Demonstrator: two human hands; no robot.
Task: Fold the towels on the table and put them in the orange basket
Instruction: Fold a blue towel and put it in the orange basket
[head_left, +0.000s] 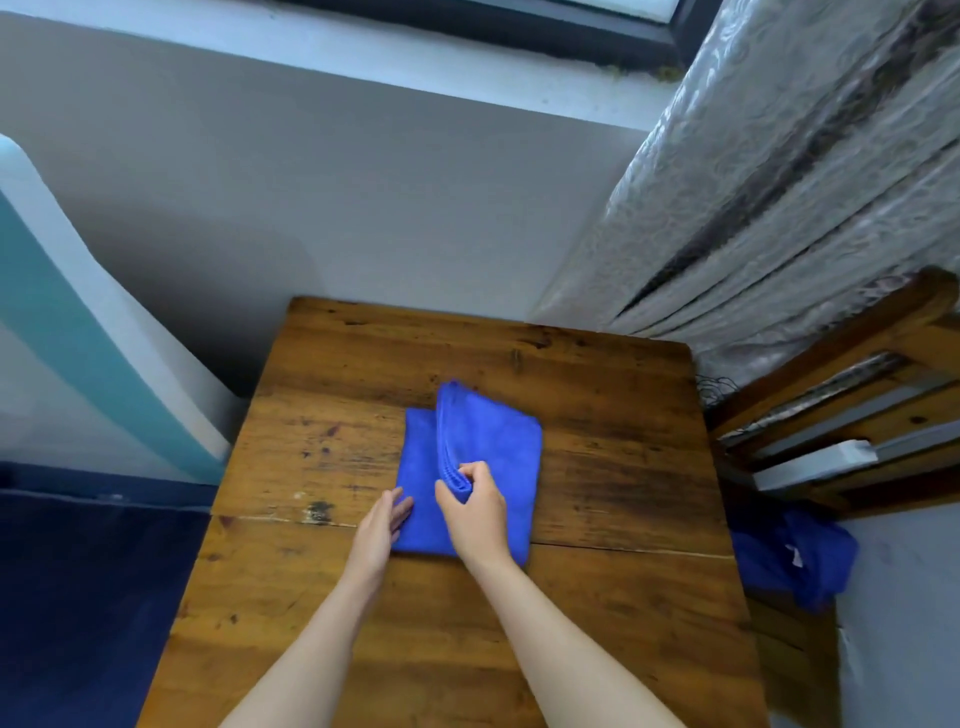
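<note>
- Table: worn wood. No orange basket in view, so the putting-away looks not yet done.
- Towel: bright blue, plush, at the table's middle. Already doubled into a rough rectangle with one thick layered edge raised; folding is about midway, I judge.
- Blue cloth: crumpled, off the table's right edge; cannot tell if it is a towel.
- Right hand: pinches the raised edge.
- Left hand: fingers flat, pressing the towel's near corner onto the table.
</note>
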